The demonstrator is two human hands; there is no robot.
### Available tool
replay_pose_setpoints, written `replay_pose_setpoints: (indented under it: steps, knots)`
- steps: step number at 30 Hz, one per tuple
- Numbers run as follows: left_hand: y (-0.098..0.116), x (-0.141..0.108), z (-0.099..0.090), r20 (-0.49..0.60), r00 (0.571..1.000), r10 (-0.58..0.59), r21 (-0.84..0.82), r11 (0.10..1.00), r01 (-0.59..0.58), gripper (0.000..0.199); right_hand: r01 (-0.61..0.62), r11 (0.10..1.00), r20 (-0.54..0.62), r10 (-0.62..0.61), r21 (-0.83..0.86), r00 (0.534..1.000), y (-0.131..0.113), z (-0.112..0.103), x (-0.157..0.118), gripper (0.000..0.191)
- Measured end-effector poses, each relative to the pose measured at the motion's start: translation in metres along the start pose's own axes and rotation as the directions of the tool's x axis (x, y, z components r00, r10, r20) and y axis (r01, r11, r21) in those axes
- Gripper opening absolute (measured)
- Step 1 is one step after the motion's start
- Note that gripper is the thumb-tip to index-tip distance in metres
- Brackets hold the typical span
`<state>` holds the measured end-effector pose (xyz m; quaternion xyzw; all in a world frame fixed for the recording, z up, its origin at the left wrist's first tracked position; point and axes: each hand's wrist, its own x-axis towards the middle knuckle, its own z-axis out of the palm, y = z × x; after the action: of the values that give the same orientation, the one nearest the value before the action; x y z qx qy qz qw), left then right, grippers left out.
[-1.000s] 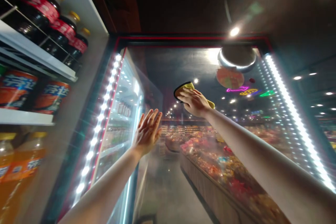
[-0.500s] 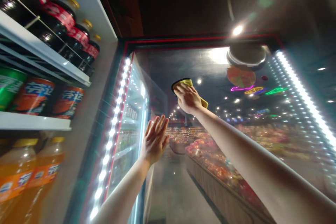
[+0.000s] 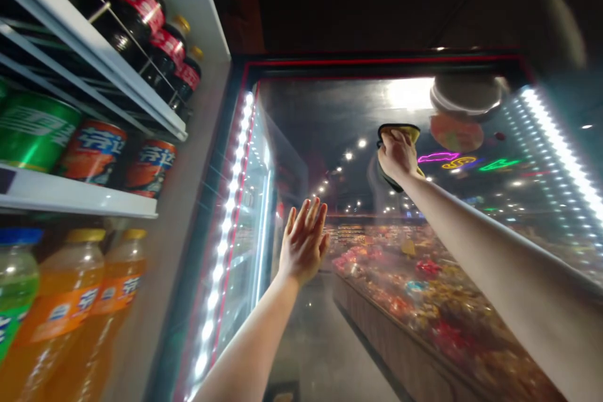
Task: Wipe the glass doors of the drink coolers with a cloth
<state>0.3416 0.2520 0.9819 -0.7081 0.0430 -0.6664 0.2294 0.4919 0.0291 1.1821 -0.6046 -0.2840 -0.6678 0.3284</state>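
A glass door (image 3: 292, 119) with a black frame and bright light strips down both sides stands before me. High on the glass, right of the middle, my right hand (image 3: 398, 154) presses a yellow cloth with a black edge (image 3: 409, 132) against the pane, fingers over it. Lower and to the left, my left hand (image 3: 305, 242) lies against the glass with its fingers stretched out and holds nothing.
At the left, a white shelf (image 3: 85, 191) bears green and orange cans, with dark bottles (image 3: 141, 3) behind a wire rail above and orange drink bottles (image 3: 68, 301) below. Through the glass show a long bin of colourful packets (image 3: 424, 308) and ceiling lights.
My right hand has moved right across the glass with the cloth. The view has shifted, so shelves and door frame sit further right; my left hand remains spread on the pane.
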Motion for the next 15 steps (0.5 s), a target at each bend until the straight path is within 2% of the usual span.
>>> replay_pose_setpoints:
  steps: [3, 6, 7, 9, 11, 12, 13, 14, 15]
  knots:
    - [0.001, -0.001, 0.0, 0.021, 1.0, -0.007, 0.025, 1.0, 0.006, 0.075, 0.055, 0.998, 0.067, -0.056, 0.009, 0.996, -0.036, 0.015, 0.018, 0.049]
    - [0.002, -0.001, -0.001, 0.03, 0.999, -0.014, 0.04, 0.999, 0.012, 0.073, 0.264, 0.962, 0.125, -0.271, 0.068, 0.954, -0.071, 0.022, 0.011, 0.049]
    - [0.002, 0.0, -0.001, 0.031, 0.999, -0.013, 0.041, 0.999, 0.012, 0.074, 0.35, 0.932, 0.151, -0.361, 0.096, 0.92, -0.079, 0.022, 0.003, 0.049]
    - [0.002, 0.0, -0.001, 0.033, 0.999, -0.012, 0.039, 0.999, 0.011, 0.074, 0.508, 0.847, 0.205, -0.532, 0.158, 0.822, -0.087, 0.019, -0.015, 0.049]
    - [0.003, 0.0, -0.001, 0.035, 0.999, -0.016, 0.04, 0.999, 0.015, 0.074, 0.61, 0.763, 0.232, -0.646, 0.211, 0.727, -0.079, 0.012, -0.03, 0.047]
    - [0.003, 0.0, 0.0, 0.036, 0.999, -0.019, 0.042, 0.999, 0.017, 0.074, 0.631, 0.743, 0.23, -0.669, 0.224, 0.707, -0.071, 0.008, -0.035, 0.045]
    - [0.003, 0.0, 0.0, 0.035, 0.999, -0.02, 0.043, 0.999, 0.018, 0.074, 0.626, 0.748, 0.217, -0.664, 0.222, 0.716, -0.062, 0.004, -0.037, 0.043]
    - [0.003, -0.001, 0.0, 0.035, 0.999, -0.021, 0.045, 0.999, 0.019, 0.073, 0.593, 0.778, 0.195, -0.626, 0.206, 0.755, -0.052, 0.002, -0.036, 0.042]
    - [0.003, -0.002, 0.0, 0.035, 0.999, -0.021, 0.044, 0.999, 0.02, 0.073, 0.531, 0.828, 0.165, -0.558, 0.179, 0.814, -0.044, 0.001, -0.033, 0.041]
